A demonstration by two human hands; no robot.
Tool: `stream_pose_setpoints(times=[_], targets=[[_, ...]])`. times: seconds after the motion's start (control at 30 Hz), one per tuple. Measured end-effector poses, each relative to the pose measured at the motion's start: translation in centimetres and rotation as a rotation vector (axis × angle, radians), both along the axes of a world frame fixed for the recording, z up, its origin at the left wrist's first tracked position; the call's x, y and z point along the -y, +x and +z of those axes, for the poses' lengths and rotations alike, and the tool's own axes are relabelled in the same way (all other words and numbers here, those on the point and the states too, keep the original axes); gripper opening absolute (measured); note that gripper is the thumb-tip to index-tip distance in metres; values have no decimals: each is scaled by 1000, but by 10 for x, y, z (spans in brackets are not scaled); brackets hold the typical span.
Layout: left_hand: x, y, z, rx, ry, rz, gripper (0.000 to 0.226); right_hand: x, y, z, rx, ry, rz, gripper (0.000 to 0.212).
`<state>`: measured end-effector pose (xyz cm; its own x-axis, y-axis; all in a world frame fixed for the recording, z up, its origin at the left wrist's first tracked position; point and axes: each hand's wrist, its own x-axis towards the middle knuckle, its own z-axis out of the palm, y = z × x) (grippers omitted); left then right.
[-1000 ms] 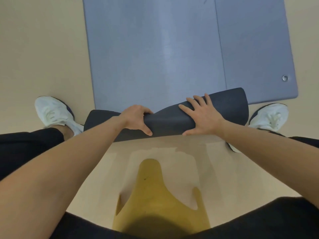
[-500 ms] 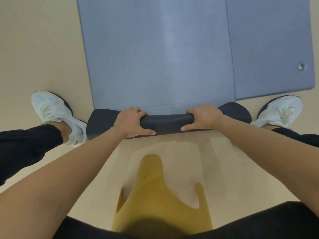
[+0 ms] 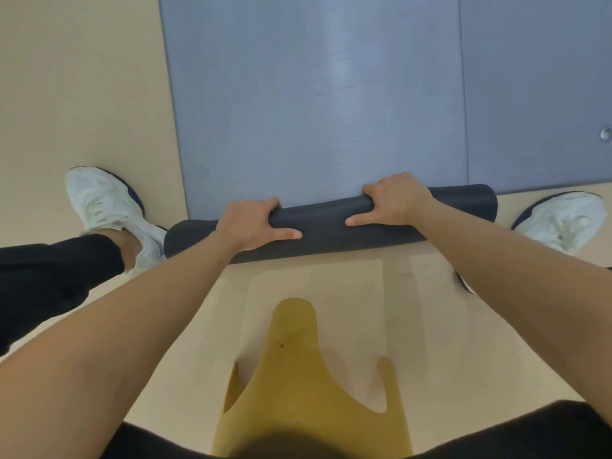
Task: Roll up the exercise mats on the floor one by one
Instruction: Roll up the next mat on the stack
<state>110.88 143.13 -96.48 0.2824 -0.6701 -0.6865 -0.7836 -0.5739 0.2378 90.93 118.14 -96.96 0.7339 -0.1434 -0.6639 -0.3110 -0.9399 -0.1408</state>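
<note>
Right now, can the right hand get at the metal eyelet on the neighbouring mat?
Probably yes: nothing stands between the right hand and the eyelet, though it first must let go of the roll.

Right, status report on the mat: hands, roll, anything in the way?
Left hand, right hand both grip the rolled end. Grey mat mostly flat. Nothing lying on it ahead.

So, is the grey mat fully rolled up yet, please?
Partly rolled: left hand and right hand grip a dark roll at its near end; the rest of the mat lies flat.
</note>
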Motion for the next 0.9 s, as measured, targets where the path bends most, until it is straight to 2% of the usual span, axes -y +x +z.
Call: stream_pose_setpoints(times=[0.1, 0.17, 0.27, 0.4, 0.53, 0.67, 0.77, 0.9], targets=[[10, 10, -5, -1, 28, -20, 87, -2, 5, 2, 75, -165, 19, 98], [19, 20, -8, -27, 38, -12, 84, -10, 0, 5, 175, -288, -23, 97], [31, 33, -12, -69, 42, -2, 77, -30, -27, 5, 371, -260, -17, 86], [33, 35, -15, -73, 30, 27, 73, -45, -49, -3, 305, -237, 60, 102], [29, 34, -10, 50, -196, 112, 70, -31, -31, -10, 227, -191, 60, 105], [23, 18, -5, 226, -492, -68, 60, -10, -15, -14, 218, -134, 62, 103], [13, -18, -5, 255, -571, -133, 73, 3, -2, -13, 233, -70, 33, 99], [12, -49, -11, 365, -352, -137, 105, 14, 10, -14, 305, 27, -32, 94]])
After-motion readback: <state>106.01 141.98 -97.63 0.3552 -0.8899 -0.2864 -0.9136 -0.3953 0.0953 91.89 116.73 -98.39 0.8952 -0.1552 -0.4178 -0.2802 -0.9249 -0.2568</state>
